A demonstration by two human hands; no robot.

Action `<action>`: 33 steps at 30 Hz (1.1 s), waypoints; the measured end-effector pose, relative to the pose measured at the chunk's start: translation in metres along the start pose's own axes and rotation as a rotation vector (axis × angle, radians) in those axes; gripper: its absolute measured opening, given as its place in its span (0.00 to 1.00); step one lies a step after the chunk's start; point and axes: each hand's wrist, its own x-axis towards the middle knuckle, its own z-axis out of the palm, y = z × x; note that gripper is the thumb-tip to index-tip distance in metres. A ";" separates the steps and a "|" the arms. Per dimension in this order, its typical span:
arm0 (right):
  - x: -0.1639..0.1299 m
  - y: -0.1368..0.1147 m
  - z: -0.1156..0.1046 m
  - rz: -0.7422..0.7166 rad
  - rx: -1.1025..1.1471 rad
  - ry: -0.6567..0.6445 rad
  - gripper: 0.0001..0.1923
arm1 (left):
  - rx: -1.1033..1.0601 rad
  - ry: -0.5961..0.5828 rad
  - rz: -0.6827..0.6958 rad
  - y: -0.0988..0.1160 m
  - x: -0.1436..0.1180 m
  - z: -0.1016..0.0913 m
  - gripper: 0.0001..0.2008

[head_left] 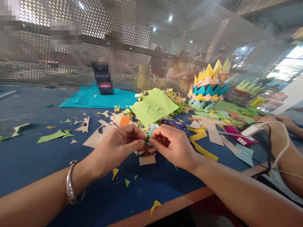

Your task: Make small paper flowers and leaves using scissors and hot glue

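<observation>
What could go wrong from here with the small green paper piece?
The small green paper piece, pinched by the left hand and right hand, might crease or tear if they pull unevenly. If dropped, it could get lost among similar green scraps on the blue table. The silver bracelet might brush those scraps aside.

left hand (115, 146): 1 | right hand (177, 145): 1 | green bit (147, 139): 1 | bracelet (69, 183): 1 | lime sheet (155, 105): 1 | orange square (124, 121): 1 | spiky stacks (209, 82): 2 | magenta box (241, 136): 1 | table (132, 203): 1 | scraps (53, 136): dozens, too heaped to count
</observation>
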 end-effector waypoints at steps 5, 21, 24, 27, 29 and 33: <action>0.001 0.000 0.001 0.002 0.014 0.002 0.09 | 0.036 -0.004 0.016 0.002 -0.001 0.000 0.06; 0.000 -0.001 0.001 0.000 0.074 -0.018 0.08 | -0.010 -0.057 0.021 0.000 0.002 0.001 0.07; 0.001 -0.001 0.001 0.010 0.104 -0.036 0.09 | -0.010 -0.061 -0.004 0.001 0.002 0.000 0.07; 0.001 -0.002 0.000 0.008 0.141 -0.052 0.09 | -0.019 -0.066 -0.026 0.002 0.001 0.000 0.07; 0.001 -0.003 -0.001 0.000 0.158 -0.057 0.08 | -0.015 -0.067 -0.027 0.002 0.001 0.000 0.07; 0.000 -0.003 -0.003 0.021 0.169 -0.053 0.11 | 0.019 -0.060 -0.010 0.002 0.002 -0.001 0.07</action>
